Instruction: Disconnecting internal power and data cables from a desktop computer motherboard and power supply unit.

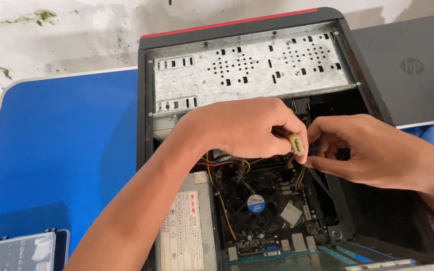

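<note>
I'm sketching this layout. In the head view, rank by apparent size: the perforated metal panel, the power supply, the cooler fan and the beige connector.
1. Perforated metal panel.
2. Power supply.
3. Cooler fan.
4. Beige connector, pinched by the left hand and partly hidden, so its full size is unsure.

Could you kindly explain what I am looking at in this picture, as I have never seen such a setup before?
This single view comes from a camera worn on a person's head, looking down at their own two bare hands. An open black desktop computer case with a red edge lies on its side on a blue table. Inside are a dark circuit board with a round cooling fan and a grey metal power supply box. The left hand pinches a small beige plastic cable connector; the right hand meets it there, fingers on the cabling. A closed grey laptop rests behind, and a clear plastic parts box sits nearby.
</note>
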